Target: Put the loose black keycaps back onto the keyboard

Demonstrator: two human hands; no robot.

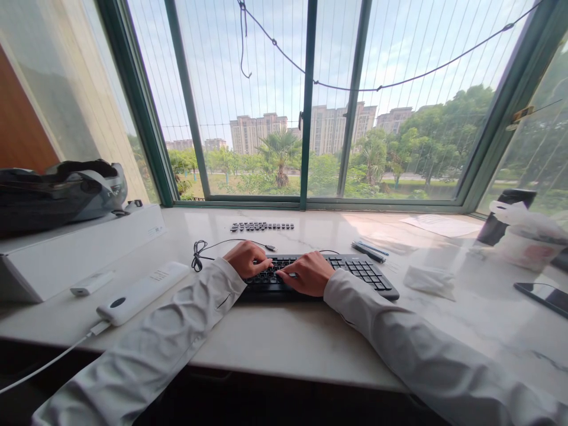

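Observation:
A black keyboard (368,275) lies on the marble-patterned counter in front of me, its left part showing open sockets among the keys. My left hand (247,259) rests at its left side, fingers curled in and thumb reaching onto the keys. Over the middle of the keyboard is my right hand (309,273), its fingers curled and its thumb pointing left, close to the left thumb. Whatever small thing either hand pinches is hidden. Behind the keyboard, loose black keycaps (261,226) are laid out in rows.
A coiled black USB cable (198,257) lies left of the keyboard. Nearer me is a white power bank (142,293) with a cable, beside a white box (84,248). To the right are pens (369,251), a crumpled plastic bag (429,280) and a phone (544,296).

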